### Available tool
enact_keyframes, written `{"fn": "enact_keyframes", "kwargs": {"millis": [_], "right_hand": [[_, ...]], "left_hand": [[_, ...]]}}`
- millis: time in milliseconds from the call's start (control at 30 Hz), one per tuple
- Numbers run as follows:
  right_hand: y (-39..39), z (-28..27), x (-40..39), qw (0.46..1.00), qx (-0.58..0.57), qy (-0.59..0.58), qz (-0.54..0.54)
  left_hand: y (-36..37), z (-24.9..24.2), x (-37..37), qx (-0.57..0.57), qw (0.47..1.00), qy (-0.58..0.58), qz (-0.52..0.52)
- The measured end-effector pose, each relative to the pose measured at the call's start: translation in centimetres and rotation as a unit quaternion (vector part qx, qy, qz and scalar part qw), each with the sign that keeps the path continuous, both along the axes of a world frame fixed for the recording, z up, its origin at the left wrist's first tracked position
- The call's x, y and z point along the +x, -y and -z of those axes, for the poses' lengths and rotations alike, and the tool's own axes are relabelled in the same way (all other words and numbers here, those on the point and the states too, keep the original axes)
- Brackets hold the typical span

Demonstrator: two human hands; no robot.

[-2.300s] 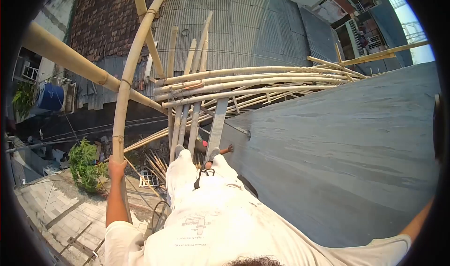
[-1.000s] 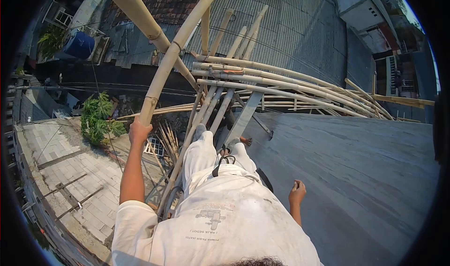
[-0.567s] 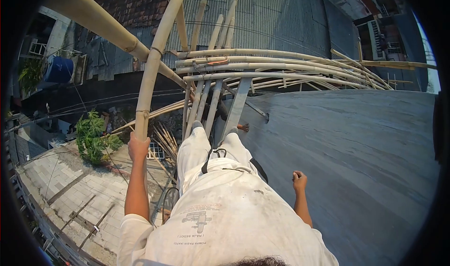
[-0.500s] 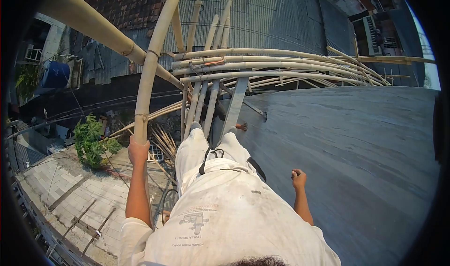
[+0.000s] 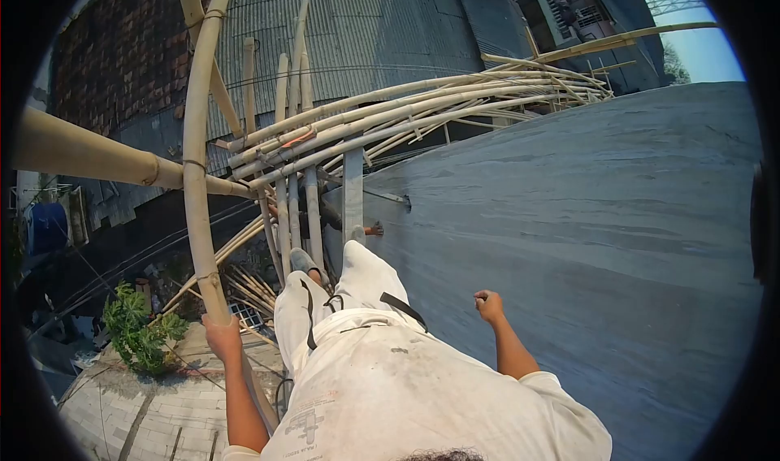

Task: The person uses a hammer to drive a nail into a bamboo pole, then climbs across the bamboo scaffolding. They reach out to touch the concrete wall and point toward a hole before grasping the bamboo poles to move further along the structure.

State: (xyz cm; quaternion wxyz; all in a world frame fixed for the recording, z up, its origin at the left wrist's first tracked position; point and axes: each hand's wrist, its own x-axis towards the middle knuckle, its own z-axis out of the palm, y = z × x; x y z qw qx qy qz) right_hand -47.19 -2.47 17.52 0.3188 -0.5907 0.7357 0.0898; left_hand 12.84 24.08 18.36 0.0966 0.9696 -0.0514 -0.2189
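My left hand (image 5: 222, 337) is wrapped round a thick upright bamboo pole (image 5: 195, 217) at my left side. Close to the grey plastered wall (image 5: 585, 233), my right hand (image 5: 489, 306) is held up with its fingers curled together. Whether anything small sits in those fingers is hidden. Below me, my shoe (image 5: 307, 264) rests among narrow bamboo poles, beside a flat grey plank (image 5: 353, 193). Black straps (image 5: 404, 310) hang over my pale trousers (image 5: 366, 278).
A thick slanting bamboo (image 5: 97, 152) meets the upright pole. Long bamboo poles (image 5: 390, 120) run ahead along the wall. Another person's hand (image 5: 374, 229) shows below, by the wall. Far beneath are a leafy tree (image 5: 138, 327), a paved surface (image 5: 122, 404) and a corrugated roof (image 5: 390, 38).
The view has swung, so the poles and wall sit further left and tilted. My left shoe shows more fully. My left hand still grips the bamboo pole; my right hand stays curled.
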Motion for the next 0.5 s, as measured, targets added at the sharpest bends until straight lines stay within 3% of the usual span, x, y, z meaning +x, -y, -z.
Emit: {"fn": "enact_keyframes", "kwargs": {"millis": [300,433,500], "right_hand": [[4.0,2.6,6.2,0.997,0.064,0.025,-0.036],[9.7,2.4,8.0,0.996,0.003,0.025,-0.085],[13.1,1.1,8.4,0.994,-0.017,0.029,-0.104]], "left_hand": [[-0.9,1.0,0.0,-0.019,1.0,0.008,-0.018],[-3.2,3.7,1.4,-0.074,0.996,-0.04,-0.007],[-2.4,4.8,3.1,-0.033,0.998,-0.035,-0.035]]}}
